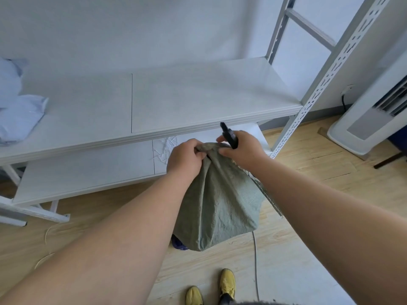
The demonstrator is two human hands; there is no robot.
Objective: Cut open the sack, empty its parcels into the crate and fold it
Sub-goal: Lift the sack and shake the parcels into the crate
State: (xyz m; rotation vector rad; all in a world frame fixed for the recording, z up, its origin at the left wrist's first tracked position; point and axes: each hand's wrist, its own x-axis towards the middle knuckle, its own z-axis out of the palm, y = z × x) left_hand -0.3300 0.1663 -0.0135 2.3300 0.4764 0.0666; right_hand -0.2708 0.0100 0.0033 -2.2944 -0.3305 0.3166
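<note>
- green woven sack (217, 201) neck is bunched in the left hand (184, 158), fingers curled tight round it.
- right hand (241, 150) grips a dark cutter (229, 135) and touches the neck.
- sack hangs just above the wood floor (308, 177), in front of the white shelf (154, 106).
- fabric looks soft, creased, likely slippery; bulging base suggests some weight, so hold below the gathered top.

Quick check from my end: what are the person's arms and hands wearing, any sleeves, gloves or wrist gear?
Nothing is worn on either: the left hand and right hand are bare, without gloves, rings or watch. Both forearms are uncovered as far as the frame shows; no sleeve edge is in view.
</note>
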